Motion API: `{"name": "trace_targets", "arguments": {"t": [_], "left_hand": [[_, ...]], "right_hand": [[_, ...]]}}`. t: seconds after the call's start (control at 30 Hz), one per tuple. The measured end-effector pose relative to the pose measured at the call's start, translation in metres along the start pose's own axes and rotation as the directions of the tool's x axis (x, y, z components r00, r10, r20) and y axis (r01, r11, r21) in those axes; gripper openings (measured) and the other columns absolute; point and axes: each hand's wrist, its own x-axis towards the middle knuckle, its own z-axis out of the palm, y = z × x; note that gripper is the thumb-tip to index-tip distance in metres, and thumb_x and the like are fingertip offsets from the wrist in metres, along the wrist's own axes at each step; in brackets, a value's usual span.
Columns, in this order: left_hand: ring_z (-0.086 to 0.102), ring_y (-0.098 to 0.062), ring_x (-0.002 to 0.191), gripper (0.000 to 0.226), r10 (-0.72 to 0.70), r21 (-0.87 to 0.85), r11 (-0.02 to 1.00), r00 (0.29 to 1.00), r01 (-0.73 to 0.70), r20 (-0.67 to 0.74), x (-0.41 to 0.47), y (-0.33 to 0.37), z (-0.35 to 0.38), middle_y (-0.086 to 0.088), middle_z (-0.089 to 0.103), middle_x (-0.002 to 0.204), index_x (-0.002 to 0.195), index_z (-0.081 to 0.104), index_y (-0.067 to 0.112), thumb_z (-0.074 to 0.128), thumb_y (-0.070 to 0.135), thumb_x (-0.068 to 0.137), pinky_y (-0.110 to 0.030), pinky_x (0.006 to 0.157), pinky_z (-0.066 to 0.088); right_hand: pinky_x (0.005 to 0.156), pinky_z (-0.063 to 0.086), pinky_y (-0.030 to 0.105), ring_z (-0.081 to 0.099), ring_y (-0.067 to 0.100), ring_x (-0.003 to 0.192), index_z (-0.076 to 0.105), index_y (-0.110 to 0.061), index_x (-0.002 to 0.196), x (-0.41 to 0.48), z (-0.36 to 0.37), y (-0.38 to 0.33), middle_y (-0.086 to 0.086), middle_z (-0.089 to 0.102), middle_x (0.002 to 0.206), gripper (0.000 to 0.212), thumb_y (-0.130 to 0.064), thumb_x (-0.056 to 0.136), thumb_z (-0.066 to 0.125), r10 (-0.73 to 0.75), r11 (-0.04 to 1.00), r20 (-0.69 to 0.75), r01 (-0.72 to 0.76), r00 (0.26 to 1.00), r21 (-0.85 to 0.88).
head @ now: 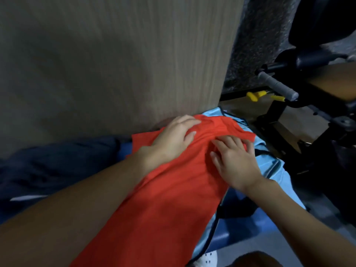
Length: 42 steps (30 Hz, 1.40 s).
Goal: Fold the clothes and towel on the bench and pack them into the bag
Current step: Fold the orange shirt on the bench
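Red cloth [173, 180] lies along bench [229, 236], over light-blue piece [269, 166]. We press it with left hand [173, 139] and right hand [233, 160], close together, fingers flat, gripping nothing. Step, we judge: smoothing before fold. Next needs pinching one edge. Bag not seen.

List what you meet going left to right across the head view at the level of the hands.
Dark navy garment, left hand, right hand, light blue fabric, black machine frame. The red cloth under both hands spans the middle, so it is left out.
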Motion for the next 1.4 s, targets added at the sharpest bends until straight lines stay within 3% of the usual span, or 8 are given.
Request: {"name": "trace_targets", "arguments": {"t": [0.2, 0.43, 0.6, 0.83, 0.97, 1.13, 1.23, 1.4], "left_hand": [[0.059, -0.007, 0.079, 0.017, -0.304, -0.030, 0.952, 0.951, 0.303, -0.046, -0.163, -0.003, -0.083, 0.001, 0.069, 0.088, 0.093, 0.073, 0.011, 0.058, 0.013, 0.086, -0.020, 0.075, 0.046], [0.061, -0.010, 0.088, 0.045, -0.680, 0.013, 0.733, 0.733, 0.680, -0.005, -0.336, -0.015, -0.110, 0.008, 0.062, 0.096, 0.099, 0.072, 0.017, 0.069, 0.055, 0.075, -0.034, 0.084, 0.052], [0.048, -0.008, 0.100, 0.046, -0.709, 0.044, 0.705, 0.705, 0.708, 0.003, -0.373, -0.013, -0.110, 0.015, 0.050, 0.102, 0.091, 0.066, 0.033, 0.061, 0.071, 0.065, -0.031, 0.094, 0.038], [0.051, -0.002, 0.092, 0.012, -0.668, -0.100, 0.736, 0.742, 0.670, 0.060, -0.366, -0.019, -0.122, 0.013, 0.058, 0.089, 0.082, 0.062, 0.025, 0.070, 0.025, 0.091, -0.026, 0.085, 0.043], [0.061, -0.006, 0.078, 0.012, -0.668, -0.198, 0.709, 0.734, 0.677, 0.120, -0.362, -0.019, -0.131, 0.004, 0.065, 0.077, 0.083, 0.059, 0.022, 0.064, 0.021, 0.094, -0.035, 0.074, 0.050], [0.067, -0.005, 0.085, 0.042, -0.691, -0.233, 0.619, 0.661, 0.750, 0.292, -0.361, -0.024, -0.136, 0.005, 0.070, 0.092, 0.117, 0.051, 0.032, 0.075, 0.035, 0.083, -0.033, 0.087, 0.054], [0.067, -0.003, 0.088, 0.024, -0.666, -0.160, 0.657, 0.666, 0.737, 0.335, -0.364, -0.030, -0.149, 0.007, 0.070, 0.089, 0.100, 0.065, 0.020, 0.078, 0.028, 0.081, -0.032, 0.086, 0.054], [0.049, 0.004, 0.053, 0.022, -0.716, -0.083, 0.679, 0.683, 0.729, 0.145, -0.368, -0.042, -0.172, 0.011, 0.054, 0.058, 0.068, 0.062, 0.024, 0.078, 0.024, 0.082, -0.014, 0.057, 0.034]], "right_hand": [[0.093, 0.039, 0.044, 0.056, 0.024, 0.109, 0.064, -0.025, 0.112, -0.024, -0.017, -0.103, -0.001, 0.064, 0.110, 0.040, -0.041, 0.089, 0.036, -0.266, 0.950, 0.063, 0.251, 0.962, 0.185], [0.098, 0.034, 0.036, 0.056, 0.018, 0.117, 0.067, -0.024, 0.114, -0.075, 0.013, -0.204, -0.005, 0.065, 0.118, 0.028, -0.026, 0.088, 0.056, -0.498, 0.828, 0.141, 0.421, 0.856, 0.369], [0.106, 0.033, 0.036, 0.052, 0.014, 0.127, 0.068, -0.023, 0.116, -0.090, 0.036, -0.238, -0.005, 0.065, 0.124, 0.035, -0.034, 0.089, 0.048, -0.556, 0.781, 0.132, 0.461, 0.821, 0.421], [0.100, 0.025, 0.034, 0.047, 0.010, 0.117, 0.058, -0.035, 0.130, -0.084, 0.045, -0.261, -0.013, 0.058, 0.120, 0.038, -0.047, 0.093, 0.055, -0.612, 0.777, 0.213, 0.527, 0.762, 0.345], [0.094, 0.022, 0.032, 0.048, 0.012, 0.108, 0.065, -0.032, 0.104, -0.076, 0.046, -0.263, -0.013, 0.059, 0.103, 0.018, -0.044, 0.091, 0.060, -0.645, 0.756, 0.236, 0.562, 0.727, 0.336], [0.091, 0.027, 0.031, 0.061, 0.022, 0.091, 0.061, -0.021, 0.098, -0.068, 0.048, -0.264, -0.001, 0.067, 0.088, 0.027, -0.040, 0.089, 0.045, -0.587, 0.781, 0.136, 0.514, 0.798, 0.355], [0.089, 0.031, 0.035, 0.063, 0.029, 0.087, 0.061, -0.016, 0.100, -0.059, 0.044, -0.263, 0.006, 0.069, 0.086, 0.023, -0.033, 0.091, 0.050, -0.538, 0.803, 0.088, 0.478, 0.839, 0.357], [0.084, 0.039, 0.041, 0.065, 0.031, 0.078, 0.060, -0.014, 0.097, -0.044, 0.040, -0.253, 0.006, 0.067, 0.076, 0.024, -0.032, 0.088, 0.047, -0.473, 0.839, 0.022, 0.442, 0.881, 0.317]]}}
